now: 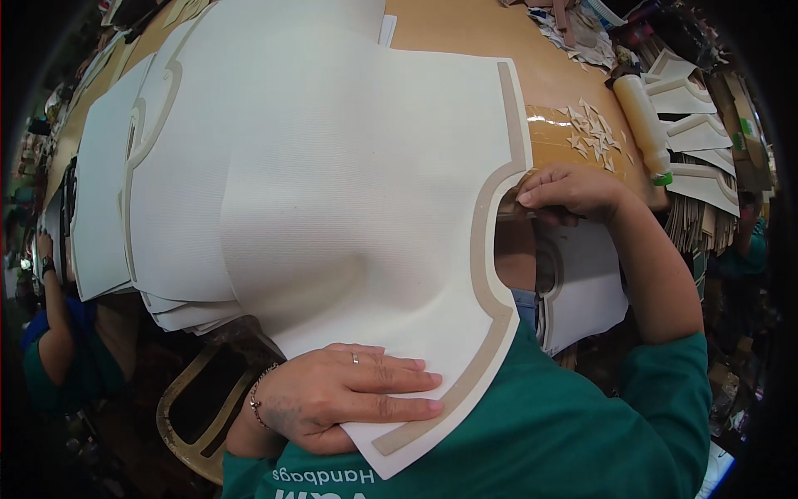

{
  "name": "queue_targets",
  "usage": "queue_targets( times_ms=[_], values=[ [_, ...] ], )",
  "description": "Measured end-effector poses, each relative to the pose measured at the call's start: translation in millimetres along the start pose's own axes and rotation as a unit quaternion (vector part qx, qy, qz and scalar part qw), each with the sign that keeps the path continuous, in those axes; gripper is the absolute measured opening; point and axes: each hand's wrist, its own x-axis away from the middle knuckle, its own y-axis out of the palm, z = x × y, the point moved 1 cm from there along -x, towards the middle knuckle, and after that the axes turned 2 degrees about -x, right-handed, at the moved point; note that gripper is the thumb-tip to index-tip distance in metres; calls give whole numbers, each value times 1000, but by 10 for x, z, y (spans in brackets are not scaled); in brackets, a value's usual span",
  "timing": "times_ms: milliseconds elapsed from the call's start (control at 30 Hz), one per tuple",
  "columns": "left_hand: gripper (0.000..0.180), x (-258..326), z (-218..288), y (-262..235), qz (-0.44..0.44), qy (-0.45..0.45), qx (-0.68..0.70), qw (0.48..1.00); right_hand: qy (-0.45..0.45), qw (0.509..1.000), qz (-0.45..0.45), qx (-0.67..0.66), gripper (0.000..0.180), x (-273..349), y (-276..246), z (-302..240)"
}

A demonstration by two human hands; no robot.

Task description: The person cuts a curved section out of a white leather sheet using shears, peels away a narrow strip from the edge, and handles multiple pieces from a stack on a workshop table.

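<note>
Across the near half of the table [465, 33], a large white sheet [332, 183] bowed softly, seemingly light and limp, as the left hand [341, 395] pressed it with flat, spread fingers and the right hand [573, 191] pinched its tan border [486, 258].

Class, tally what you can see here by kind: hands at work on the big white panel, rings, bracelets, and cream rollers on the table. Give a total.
Hands: 2, left hand and right hand, both on the white panel
Ring: 1
Bracelet: 1
Cream roller: 1
Total: 5
</note>
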Motion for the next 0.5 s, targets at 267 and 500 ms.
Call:
queue_targets(
  times_ms=[267, 500],
  values=[
    [39, 20, -11, 9, 4, 6, 3, 1000, 2, 1000, -15, 12, 28, -43, 58, -59],
    [39, 31, -8, 23, 14, 3, 12, 1000, 5, 997, 3, 71, 27, -40, 81, -80]
  ],
)
